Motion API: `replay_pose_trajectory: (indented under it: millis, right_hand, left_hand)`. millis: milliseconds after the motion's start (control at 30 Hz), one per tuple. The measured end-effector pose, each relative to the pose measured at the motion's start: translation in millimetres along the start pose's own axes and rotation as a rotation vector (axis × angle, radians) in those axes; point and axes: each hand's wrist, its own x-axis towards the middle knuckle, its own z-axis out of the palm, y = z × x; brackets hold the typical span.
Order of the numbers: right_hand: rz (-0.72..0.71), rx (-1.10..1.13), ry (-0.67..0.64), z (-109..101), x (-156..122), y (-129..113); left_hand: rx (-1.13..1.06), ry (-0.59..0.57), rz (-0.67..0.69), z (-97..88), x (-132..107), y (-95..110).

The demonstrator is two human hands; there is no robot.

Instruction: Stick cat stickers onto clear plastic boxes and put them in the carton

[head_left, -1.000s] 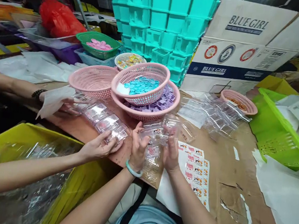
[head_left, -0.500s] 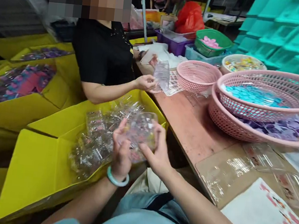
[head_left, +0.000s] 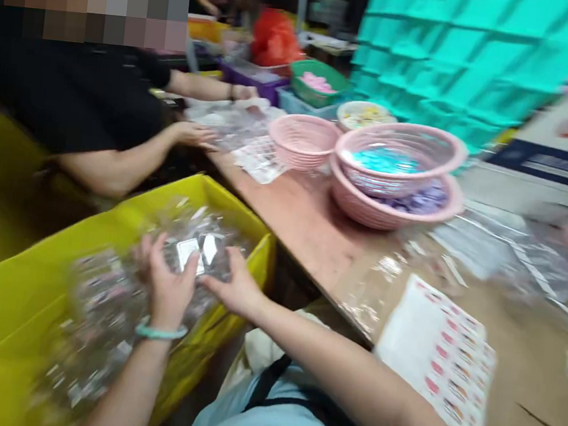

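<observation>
Clear plastic boxes [head_left: 200, 253] with bright reflections sit between my two hands, blurred by motion. My left hand [head_left: 169, 286], with a pale green bangle at its wrist, closes on their left side. On the right side, my right hand [head_left: 237, 283] grips with thumb and fingers. Both hands are over a yellow bin [head_left: 138, 216], whose inside holds many clear plastic packages [head_left: 100, 289]. How many boxes I hold cannot be made out.
A table [head_left: 288, 220] to the right carries pink baskets [head_left: 303, 141], a sticker sheet [head_left: 444, 349] and clear plastic wrappings [head_left: 515, 262]. A co-worker in a black shirt [head_left: 104, 102] reaches across the table's far left. Teal stacked trays [head_left: 454, 62] rise behind.
My view has turned right. My hands and the clear boxes have moved over the yellow bin's contents. The co-worker's nearer hand no longer holds the stack of clear plastic pieces.
</observation>
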Motion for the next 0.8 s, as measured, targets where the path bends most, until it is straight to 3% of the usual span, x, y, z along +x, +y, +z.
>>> replay_pose_trajectory:
  millis: [67, 133, 233, 300, 333, 433, 533, 600, 667, 733, 800]
  right_hand:
    - [-0.017, -0.057, 0.011, -35, -11, -3]
    - [-0.073, -0.125, 0.095, -84, -26, 1]
    - [-0.141, -0.301, 0.428, -176, -69, 14]
    - [-0.087, -0.455, 0.721, -239, -106, 27]
    - [-0.031, -0.529, 0.852, -268, -123, 35]
    - [0.096, -0.63, 1.13, -341, -164, 62]
    - [0.214, -0.564, 1.162, -387, -182, 84]
    - [0.3, -0.52, 1.107, -405, -183, 91]
    - [0.347, -0.464, 1.107, -414, -181, 88]
    - [0.315, -0.286, 1.163, -415, -176, 77]
    - [0.221, 0.033, 1.136, -405, -170, 61]
  left_hand:
    - [-0.089, -0.056, 0.125, 27.6, -11, 31]
    - [-0.259, -0.2, 0.233, 64.1, -33, 68]
    - [-0.482, -0.607, 0.443, 127.1, -79, 128]
    - [-0.537, -0.871, 0.594, 174.6, -106, 168]
    - [-0.527, -0.949, 0.672, 199.9, -116, 187]
    - [-0.344, -1.025, 0.905, 274.2, -131, 235]
    - [-0.083, -1.153, 1.051, 328.7, -128, 270]
    - [-0.027, -1.216, 1.075, 347.0, -123, 285]
    - [-0.033, -1.216, 1.073, 350.7, -117, 293]
    - [-0.085, -1.172, 1.013, 340.8, -115, 293]
    - [-0.26, -1.11, 0.777, 318.3, -120, 288]
